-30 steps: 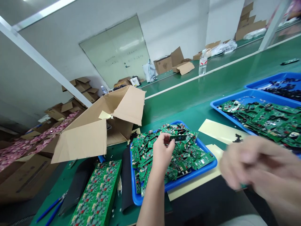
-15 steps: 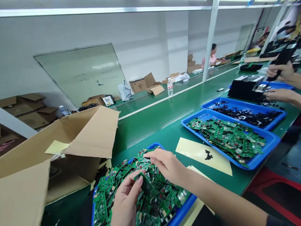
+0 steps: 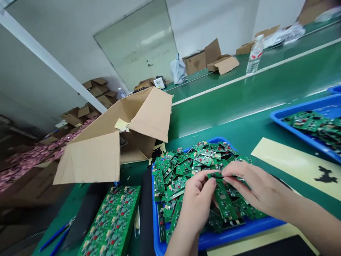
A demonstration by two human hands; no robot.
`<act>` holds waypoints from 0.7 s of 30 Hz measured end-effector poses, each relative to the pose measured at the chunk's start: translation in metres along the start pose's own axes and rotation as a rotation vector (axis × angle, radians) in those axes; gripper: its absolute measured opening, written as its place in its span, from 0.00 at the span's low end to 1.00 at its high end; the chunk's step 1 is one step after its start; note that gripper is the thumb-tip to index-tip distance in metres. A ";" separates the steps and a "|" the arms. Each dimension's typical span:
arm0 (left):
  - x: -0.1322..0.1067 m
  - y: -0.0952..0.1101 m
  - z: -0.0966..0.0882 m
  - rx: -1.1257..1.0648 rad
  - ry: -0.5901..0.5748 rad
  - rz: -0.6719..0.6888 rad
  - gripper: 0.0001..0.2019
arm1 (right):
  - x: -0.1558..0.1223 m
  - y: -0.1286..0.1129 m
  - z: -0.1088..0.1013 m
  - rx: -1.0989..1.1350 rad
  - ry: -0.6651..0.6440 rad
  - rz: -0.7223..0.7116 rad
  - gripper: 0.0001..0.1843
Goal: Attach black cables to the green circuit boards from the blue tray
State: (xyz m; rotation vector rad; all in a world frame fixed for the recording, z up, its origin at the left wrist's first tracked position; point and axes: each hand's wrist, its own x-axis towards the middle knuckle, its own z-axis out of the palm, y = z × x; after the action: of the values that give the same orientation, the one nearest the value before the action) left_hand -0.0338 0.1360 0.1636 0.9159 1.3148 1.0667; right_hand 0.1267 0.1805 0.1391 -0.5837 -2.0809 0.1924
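Observation:
A blue tray (image 3: 229, 233) heaped with several small green circuit boards (image 3: 186, 167) sits on the green table in front of me. Above the heap, my left hand (image 3: 198, 204) and my right hand (image 3: 253, 190) both pinch one green circuit board (image 3: 217, 175) between fingertips. My left fingers close on its left end, my right thumb and forefinger on its right end. Both forearms reach in from the bottom edge.
An open cardboard box (image 3: 117, 138) lies on its side at the left. A stack of joined green boards (image 3: 113, 222) and blue pliers (image 3: 57, 234) lie at lower left. A second blue tray (image 3: 293, 122) of boards is at right, with a yellow sheet (image 3: 293, 163) and a water bottle (image 3: 254, 55) beyond.
The camera swung right, then back left. My right hand came from the near right onto the pile and now shares one board with my left hand.

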 end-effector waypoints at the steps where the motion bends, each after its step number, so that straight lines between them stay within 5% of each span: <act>1: 0.000 0.000 0.001 -0.020 -0.005 -0.014 0.14 | 0.000 -0.001 -0.001 -0.008 -0.008 -0.012 0.08; 21: 0.001 -0.006 0.000 -0.063 -0.062 -0.042 0.16 | -0.002 0.000 -0.001 -0.020 -0.100 -0.015 0.09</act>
State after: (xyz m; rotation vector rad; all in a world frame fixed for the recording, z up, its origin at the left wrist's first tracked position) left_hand -0.0331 0.1352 0.1581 0.8638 1.2371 1.0339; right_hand 0.1284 0.1793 0.1389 -0.5805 -2.1860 0.1954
